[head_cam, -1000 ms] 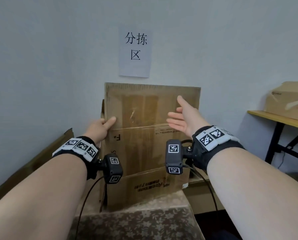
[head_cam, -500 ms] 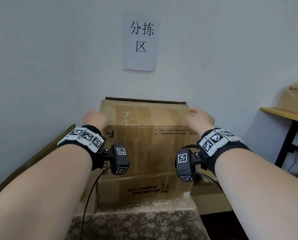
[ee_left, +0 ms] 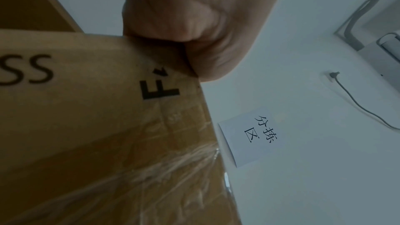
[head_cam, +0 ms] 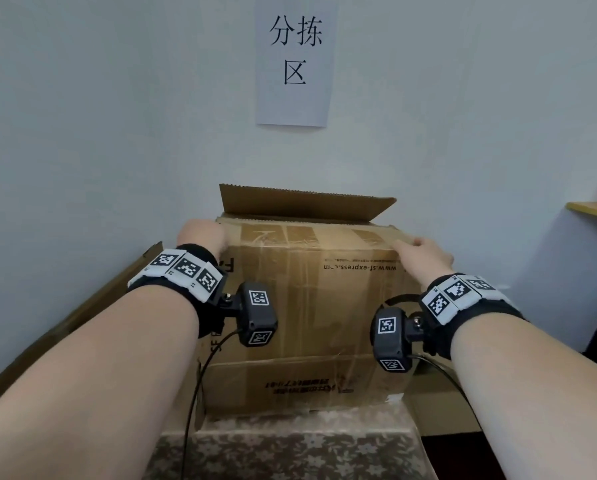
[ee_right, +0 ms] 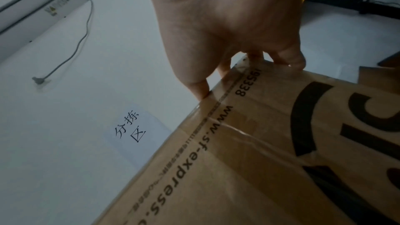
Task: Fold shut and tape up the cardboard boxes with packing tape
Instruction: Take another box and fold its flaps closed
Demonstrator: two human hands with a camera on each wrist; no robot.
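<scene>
The cardboard box (head_cam: 311,306) stands on a worktop (head_cam: 290,452) covered with a cloth of brown flower pattern, close before a pale wall, and a white paper sign (head_cam: 295,60) with three black characters hangs on the wall straight above the box. To the right of the box, the corner of a yellow wooden table (head_cam: 593,211) shows, and to the left of the box a flat sheet of cardboard (head_cam: 65,327) leans on the wall. Half a second ago the near flap was nearly down and the far flap hardly showed; now the near flap (head_cam: 311,235) lies flat on top and the far flap (head_cam: 304,202) stands up behind it, tilted toward the person. The left hand (head_cam: 203,235) has its grip on the left top corner of the box, the fingers folded over the edge. The right hand (head_cam: 425,254) presses the right top corner, its fingers (ee_right: 290,59) bent over the edge there. The box is of brown corrugated board, worn, with shiny clear tape wrinkled across its front and black printed letters standing upside down.
</scene>
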